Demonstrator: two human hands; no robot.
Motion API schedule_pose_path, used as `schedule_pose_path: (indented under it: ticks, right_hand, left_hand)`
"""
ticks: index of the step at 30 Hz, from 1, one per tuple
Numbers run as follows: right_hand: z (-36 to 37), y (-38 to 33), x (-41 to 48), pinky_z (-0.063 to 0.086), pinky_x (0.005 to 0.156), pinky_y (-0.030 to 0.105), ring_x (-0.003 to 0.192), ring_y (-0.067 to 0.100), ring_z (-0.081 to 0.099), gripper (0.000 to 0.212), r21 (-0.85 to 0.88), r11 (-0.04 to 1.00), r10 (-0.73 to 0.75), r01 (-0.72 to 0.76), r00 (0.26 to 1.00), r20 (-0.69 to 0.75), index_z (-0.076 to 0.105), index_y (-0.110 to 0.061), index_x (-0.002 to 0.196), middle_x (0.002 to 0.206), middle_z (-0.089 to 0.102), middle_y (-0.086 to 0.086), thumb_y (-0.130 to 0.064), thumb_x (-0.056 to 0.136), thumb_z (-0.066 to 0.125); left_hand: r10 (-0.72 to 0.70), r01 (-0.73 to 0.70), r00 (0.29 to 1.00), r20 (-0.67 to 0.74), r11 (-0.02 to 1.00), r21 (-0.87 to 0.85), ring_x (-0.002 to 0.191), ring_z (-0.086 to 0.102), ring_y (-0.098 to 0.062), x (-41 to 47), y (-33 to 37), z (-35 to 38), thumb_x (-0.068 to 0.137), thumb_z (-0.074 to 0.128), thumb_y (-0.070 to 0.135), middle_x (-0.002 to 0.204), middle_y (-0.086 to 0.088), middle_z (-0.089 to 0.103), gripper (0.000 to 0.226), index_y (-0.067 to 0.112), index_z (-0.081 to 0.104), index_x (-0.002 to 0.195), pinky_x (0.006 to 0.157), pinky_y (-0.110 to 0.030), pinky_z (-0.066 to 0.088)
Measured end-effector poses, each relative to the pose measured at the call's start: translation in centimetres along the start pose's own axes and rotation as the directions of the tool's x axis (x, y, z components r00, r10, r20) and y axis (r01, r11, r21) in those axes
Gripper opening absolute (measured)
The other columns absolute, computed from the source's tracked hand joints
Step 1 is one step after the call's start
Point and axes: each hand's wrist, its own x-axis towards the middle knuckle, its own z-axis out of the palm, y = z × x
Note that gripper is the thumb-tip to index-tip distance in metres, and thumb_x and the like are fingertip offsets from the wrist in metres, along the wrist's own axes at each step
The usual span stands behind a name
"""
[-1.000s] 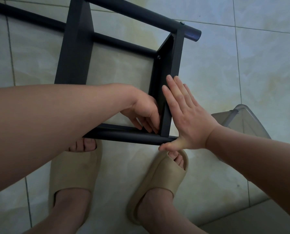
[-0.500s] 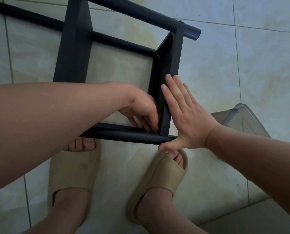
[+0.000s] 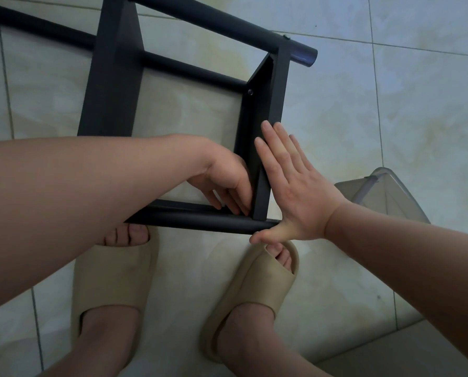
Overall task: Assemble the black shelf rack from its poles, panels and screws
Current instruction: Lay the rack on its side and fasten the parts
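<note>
**Item:** black shelf rack [image 3: 113, 77], part-built, lying on its side on the tiled floor [image 3: 390, 131].

**Position:** end panel [image 3: 277, 85] stands between the hands; near pole [image 3: 194, 220] runs under both.

**Right hand** [image 3: 295, 186]: flat, fingers straight against the panel's outer face, thumb beneath the pole end.

**Left hand** [image 3: 224, 180]: fingers curled into the inner corner; whether they pinch a screw cannot be told.

**Handling (judged):** rigid, probably light, smooth paint likely slippery. Take hold by the poles near the joints.
</note>
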Motion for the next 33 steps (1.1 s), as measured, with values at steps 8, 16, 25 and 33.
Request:
schedule_pose_path:
  ticks: [8,16,25,33]
  right_hand:
    - [-0.08,-0.06,-0.04,0.009,0.126,0.057,0.155,0.041,-0.006,0.14,-0.005,1.0,0.005,-0.005,1.0,0.008,0.005,0.005,0.158,0.166,-0.004,0.025,-0.095,0.069,0.045]
    - [-0.06,-0.02,-0.03,0.009,0.126,0.057,0.155,0.041,-0.006,0.141,-0.003,1.0,0.003,-0.003,1.0,0.007,0.004,0.005,0.158,0.166,-0.005,0.024,-0.095,0.069,0.045]
    - [0.04,0.01,-0.02,0.012,0.125,0.059,0.155,0.042,-0.005,0.14,-0.006,1.0,-0.002,0.002,1.0,-0.002,0.005,0.005,0.158,0.166,-0.005,0.024,-0.096,0.069,0.043]
    - [0.12,0.05,-0.01,0.013,0.124,0.06,0.155,0.043,-0.005,0.14,0.001,1.0,-0.005,0.005,1.0,-0.006,0.005,0.005,0.158,0.166,-0.004,0.025,-0.096,0.07,0.043]
  left_hand:
    - [-0.018,0.018,0.999,0.034,1.0,-0.01,0.106,0.07,-0.014,-0.02,-0.41,-0.02,0.09,0.066,0.024,0.103,0.006,0.077,0.017,0.023,0.075,0.104,0.099,-0.039,0.048]
    - [0.01,-0.011,1.0,-0.008,1.0,-0.03,0.095,0.07,-0.014,0.07,-0.28,-0.08,0.089,0.07,0.012,0.092,0.003,0.077,0.014,0.018,0.074,0.101,0.097,-0.036,0.05]
    - [0.006,-0.006,1.0,-0.011,1.0,-0.002,0.105,0.069,-0.016,-0.19,-0.21,-0.11,0.087,0.07,0.024,0.1,0.005,0.077,0.016,0.022,0.076,0.102,0.098,-0.037,0.049]
    - [0.032,-0.033,0.998,-0.045,0.999,-0.019,0.089,0.069,-0.012,0.0,-0.11,0.05,0.088,0.07,0.01,0.089,0.003,0.077,0.014,0.017,0.074,0.099,0.089,-0.03,0.051]
